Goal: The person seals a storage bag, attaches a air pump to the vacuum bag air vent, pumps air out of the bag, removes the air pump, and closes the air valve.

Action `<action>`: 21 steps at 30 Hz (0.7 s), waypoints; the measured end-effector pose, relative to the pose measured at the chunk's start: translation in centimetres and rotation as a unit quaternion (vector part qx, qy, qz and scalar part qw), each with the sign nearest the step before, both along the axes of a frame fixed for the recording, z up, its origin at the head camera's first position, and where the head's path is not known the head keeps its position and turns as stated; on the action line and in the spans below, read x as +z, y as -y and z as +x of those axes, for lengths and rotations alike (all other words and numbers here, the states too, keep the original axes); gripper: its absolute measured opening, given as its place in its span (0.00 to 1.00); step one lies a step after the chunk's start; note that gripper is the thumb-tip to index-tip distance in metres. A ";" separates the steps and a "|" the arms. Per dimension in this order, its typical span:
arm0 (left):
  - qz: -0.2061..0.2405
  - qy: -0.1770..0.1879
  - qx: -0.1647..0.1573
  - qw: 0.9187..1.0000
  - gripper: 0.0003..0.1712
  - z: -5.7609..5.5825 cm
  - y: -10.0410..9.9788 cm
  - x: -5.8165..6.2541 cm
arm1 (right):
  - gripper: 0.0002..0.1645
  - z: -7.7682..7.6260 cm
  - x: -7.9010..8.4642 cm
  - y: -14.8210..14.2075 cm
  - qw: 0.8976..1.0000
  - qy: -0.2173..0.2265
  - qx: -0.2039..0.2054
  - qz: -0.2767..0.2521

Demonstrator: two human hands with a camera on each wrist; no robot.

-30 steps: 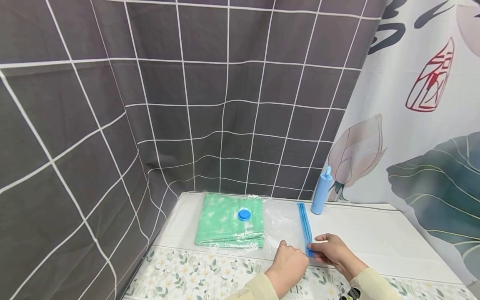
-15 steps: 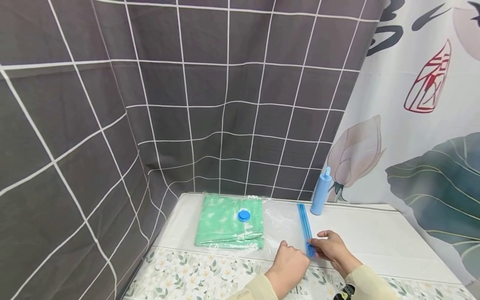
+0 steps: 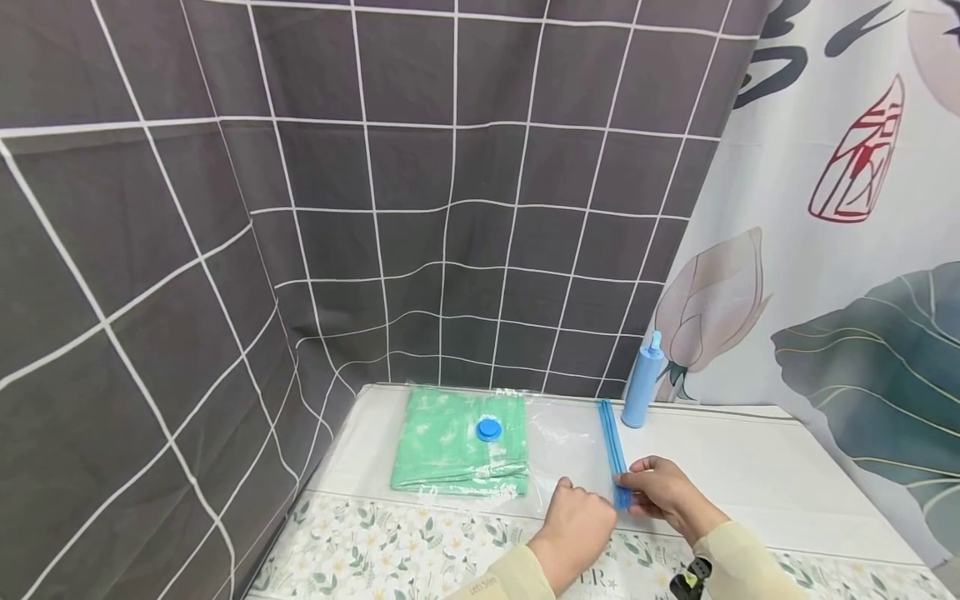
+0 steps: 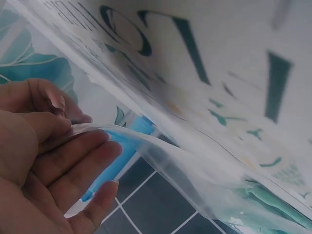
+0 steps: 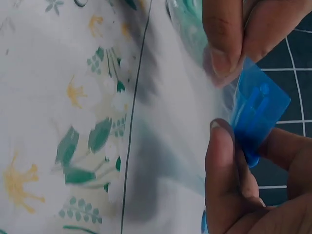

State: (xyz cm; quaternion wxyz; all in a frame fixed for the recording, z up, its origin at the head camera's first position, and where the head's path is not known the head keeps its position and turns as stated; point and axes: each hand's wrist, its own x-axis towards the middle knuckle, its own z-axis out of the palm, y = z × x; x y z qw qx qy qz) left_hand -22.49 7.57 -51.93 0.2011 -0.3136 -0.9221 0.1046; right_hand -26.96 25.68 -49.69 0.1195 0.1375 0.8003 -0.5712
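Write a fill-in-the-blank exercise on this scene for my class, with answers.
1. The folded cloth inside the clear bag is mainly ____.
2. The bag's round valve is ____.
3. The right hand grips the blue strip by its ____ end, not its far one.
Missing words: green; blue; near.

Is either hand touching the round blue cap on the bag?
No: the round blue cap lies over the green cloth, well apart from both the left hand and the right hand.
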 end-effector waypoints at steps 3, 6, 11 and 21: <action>-0.004 0.001 -0.003 1.000 0.08 0.1 -0.1 -0.1 | 0.22 0.0 0.1 0.3 1.000 -0.004 -0.008 0.008; -0.011 -0.002 -0.006 1.000 0.08 0.2 -0.1 -0.2 | 0.23 0.1 0.2 0.7 1.000 -0.010 -0.014 0.018; -0.019 -0.014 -0.008 1.000 0.09 0.3 -0.1 -0.4 | 0.22 0.3 0.1 1.0 0.999 -0.020 -0.016 0.024; -0.023 -0.012 -0.010 1.000 0.09 0.3 0.0 -0.4 | 0.22 0.0 -0.1 1.0 0.999 -0.014 -0.021 0.030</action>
